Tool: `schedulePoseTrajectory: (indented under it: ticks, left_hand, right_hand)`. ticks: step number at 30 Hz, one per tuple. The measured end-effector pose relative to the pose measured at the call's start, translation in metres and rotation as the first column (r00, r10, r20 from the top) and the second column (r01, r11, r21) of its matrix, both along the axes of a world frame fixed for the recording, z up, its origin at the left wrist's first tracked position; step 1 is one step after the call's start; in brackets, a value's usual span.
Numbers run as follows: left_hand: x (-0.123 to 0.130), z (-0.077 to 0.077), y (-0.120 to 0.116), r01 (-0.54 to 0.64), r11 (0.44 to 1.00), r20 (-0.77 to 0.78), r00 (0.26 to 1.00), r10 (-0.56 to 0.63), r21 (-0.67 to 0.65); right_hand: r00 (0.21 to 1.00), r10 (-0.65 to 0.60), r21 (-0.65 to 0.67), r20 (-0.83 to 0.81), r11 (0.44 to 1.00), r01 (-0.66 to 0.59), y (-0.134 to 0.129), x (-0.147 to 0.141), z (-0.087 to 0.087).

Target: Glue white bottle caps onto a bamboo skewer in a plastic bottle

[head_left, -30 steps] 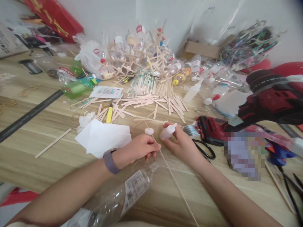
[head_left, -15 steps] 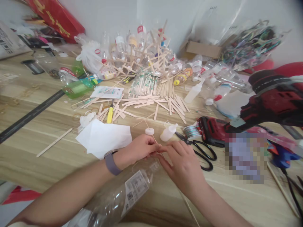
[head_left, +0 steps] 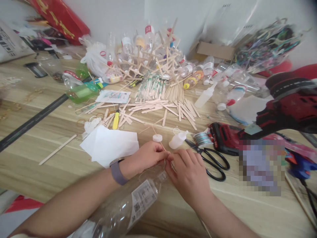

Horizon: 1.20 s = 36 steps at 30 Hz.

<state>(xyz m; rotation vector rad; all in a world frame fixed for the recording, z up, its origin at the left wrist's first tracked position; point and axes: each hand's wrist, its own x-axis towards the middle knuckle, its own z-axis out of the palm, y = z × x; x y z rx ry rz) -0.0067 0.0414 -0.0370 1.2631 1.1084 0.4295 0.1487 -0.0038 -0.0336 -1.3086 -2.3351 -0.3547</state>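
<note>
My left hand [head_left: 148, 156], with a watch on its wrist, pinches a thin wooden skewer [head_left: 162, 145]. Fingertip to fingertip with it, my right hand [head_left: 189, 172] is closed on the same skewer, whose lower end comes out below that hand. A white bottle cap [head_left: 157, 138] sits at the skewer's upper part; whether the skewer pierces it I cannot tell. Some thin thread seems to loop below my left hand. Under both hands lies a clear plastic bottle [head_left: 121, 211] with a label, its neck toward my fingers. What exactly lies between the fingertips is hidden.
Black-handled scissors [head_left: 215, 162], a small white glue bottle [head_left: 178, 139] and a wire spool [head_left: 201, 139] lie right of my hands. A red power tool [head_left: 284, 112] stands farther right. White paper [head_left: 115, 145], a yellow screwdriver [head_left: 116, 119], craft sticks [head_left: 151, 107] and plastic bottles surround the area.
My right hand has turned slightly and its fingers have curled in closer to the left fingertips. The camera view has shifted a little; the other things stay put.
</note>
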Motion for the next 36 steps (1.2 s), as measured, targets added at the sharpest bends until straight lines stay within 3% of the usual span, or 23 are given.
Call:
schedulePoseTrajectory:
  ticks: [6,10,13,18,22,29,36]
  left_hand:
    - [-0.001,0.004,0.0,0.012,1.0,-0.006,1.0,-0.012,-0.027]
    - [-0.002,0.008,-0.002,0.016,1.0,0.0,1.0,-0.016,-0.007]
    - [-0.002,0.011,-0.002,0.015,1.0,0.027,1.0,-0.014,-0.018]
    - [-0.002,0.012,-0.001,0.027,1.0,-0.01,1.0,-0.027,-0.015]
    - [-0.004,0.009,-0.001,0.047,0.999,-0.029,0.998,-0.048,-0.019]
    - [-0.006,0.008,0.001,0.088,0.995,0.037,0.996,-0.086,-0.037]
    - [-0.007,0.009,0.001,0.134,0.991,-0.021,0.991,-0.134,0.017]
  right_hand:
    - [0.969,0.034,-0.169,-0.246,0.983,-0.078,0.004,0.005,-0.009]
    - [0.914,-0.016,-0.337,-0.404,0.932,-0.133,0.005,0.008,-0.008]
    - [0.847,-0.159,-0.518,-0.508,0.842,-0.152,0.006,0.008,-0.003]
    - [0.705,-0.381,-0.73,-0.597,0.623,-0.281,0.008,0.008,-0.001]
    - [0.619,-0.478,-0.771,-0.623,0.511,-0.381,0.007,0.008,-0.003]
    - [0.534,-0.555,-0.77,-0.637,0.433,-0.469,0.007,0.006,-0.001]
    - [0.461,-0.649,-0.771,-0.605,0.334,-0.542,0.008,0.008,0.001]
